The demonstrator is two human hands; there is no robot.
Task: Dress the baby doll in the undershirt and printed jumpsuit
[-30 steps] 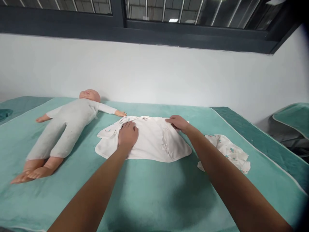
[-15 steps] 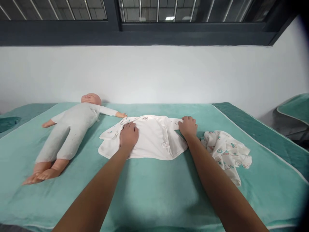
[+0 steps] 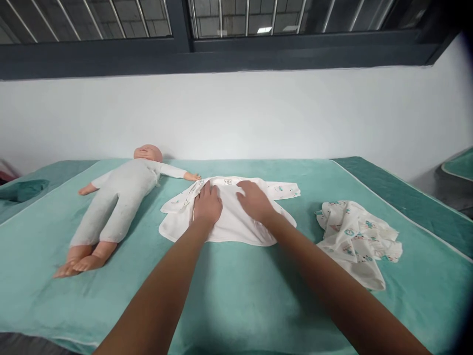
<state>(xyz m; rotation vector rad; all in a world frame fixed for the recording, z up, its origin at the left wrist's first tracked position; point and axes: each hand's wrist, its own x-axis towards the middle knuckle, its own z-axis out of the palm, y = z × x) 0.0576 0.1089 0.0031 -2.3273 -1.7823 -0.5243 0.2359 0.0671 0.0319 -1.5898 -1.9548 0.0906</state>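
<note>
A white baby shirt [image 3: 236,229] with patterned sleeves lies spread on the green bedding, its neckline label toward the wall. My left hand [image 3: 208,204] rests on its left part beside the left sleeve, which is folded inward along the body; the fingers are stretched out and nothing is held. My right hand [image 3: 254,201] is over the right half near the collar, fingers extended and slightly bent, and I see nothing in them. The right sleeve [image 3: 284,190] lies stretched outward. A baby doll [image 3: 125,185] in pale clothing lies on its back to the left, one hand close to the shirt.
A crumpled white patterned garment [image 3: 356,239] lies to the right, near my right forearm. The green bedding [image 3: 236,305] reaches back to a white wall [image 3: 236,118] below a dark-framed barred window [image 3: 229,54]. A dark green folded cloth [image 3: 25,191] lies at the far left.
My right hand has left the right sleeve and moved left to the shirt's collar area, leaving the sleeve uncovered. My left hand stays on the shirt. The whole view has shifted slightly.
</note>
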